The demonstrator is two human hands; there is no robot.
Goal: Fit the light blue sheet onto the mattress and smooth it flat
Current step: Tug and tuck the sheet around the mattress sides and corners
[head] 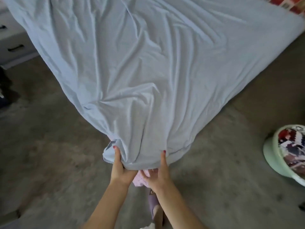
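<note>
both hands, left [119,164] and right [160,169], gripping sheet [148,63] hem at near corner. top lying wrinkly. tugging too hard probably popping far corner off.

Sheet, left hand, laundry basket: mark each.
light blue sheet [148,63], head view, wrinkled top surface.
left hand [119,169], head view, back of the hand.
laundry basket [270,154], head view, green outer wall.
</note>
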